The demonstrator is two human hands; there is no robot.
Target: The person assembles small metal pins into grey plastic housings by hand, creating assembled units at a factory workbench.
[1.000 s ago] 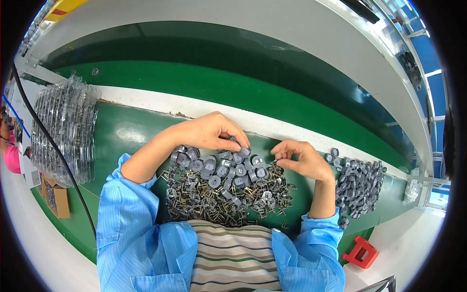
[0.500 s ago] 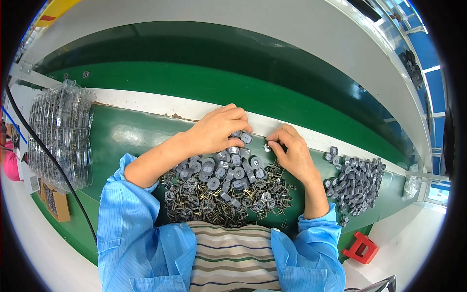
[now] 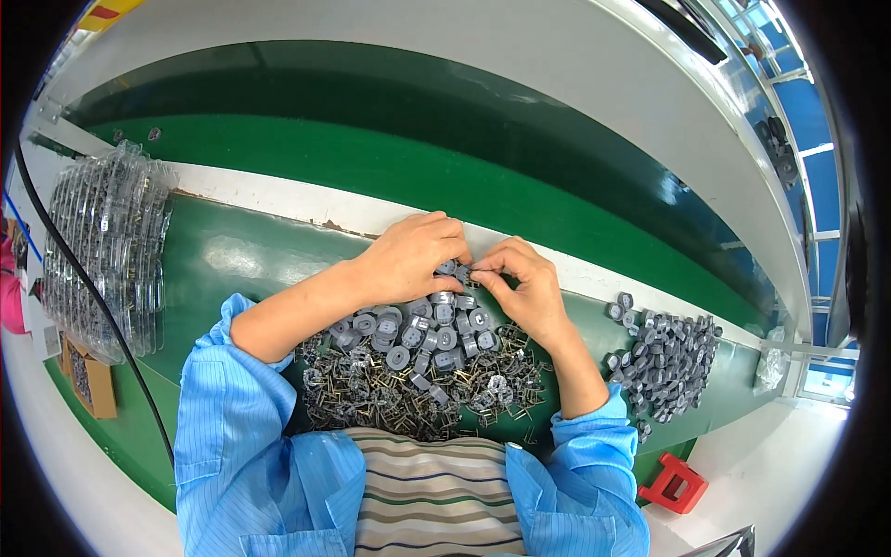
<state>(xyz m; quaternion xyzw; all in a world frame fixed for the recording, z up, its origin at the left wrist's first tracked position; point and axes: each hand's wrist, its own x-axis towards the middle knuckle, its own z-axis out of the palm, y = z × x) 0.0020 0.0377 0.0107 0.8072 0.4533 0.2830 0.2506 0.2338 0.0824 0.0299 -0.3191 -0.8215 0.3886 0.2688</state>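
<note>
My left hand (image 3: 416,254) is closed around a grey plastic housing (image 3: 449,268), its thumb below and fingers above. Meeting it from the right, my right hand (image 3: 525,290) pinches a small pin part (image 3: 474,277) against the housing; the fingertips partly hide it. Just below both hands lies a heap of rounded grey housings (image 3: 445,336). Nearer my body, many small dark and clear parts with brass-coloured pins (image 3: 371,390) are spread on the green tabletop (image 3: 232,251).
Stacked clear plastic trays (image 3: 107,251) stand at the left beside a black cable (image 3: 97,302). Another pile of grey housings (image 3: 664,362) lies at the right, with a clear plastic bag (image 3: 770,362) beyond. A white ledge (image 3: 306,206) borders the work surface; a red stool (image 3: 676,485) stands lower right.
My right hand has moved left, bringing the small part from the tabletop side up against the housing in my left hand. The left hand still grips it; the whole view has shifted slightly.
</note>
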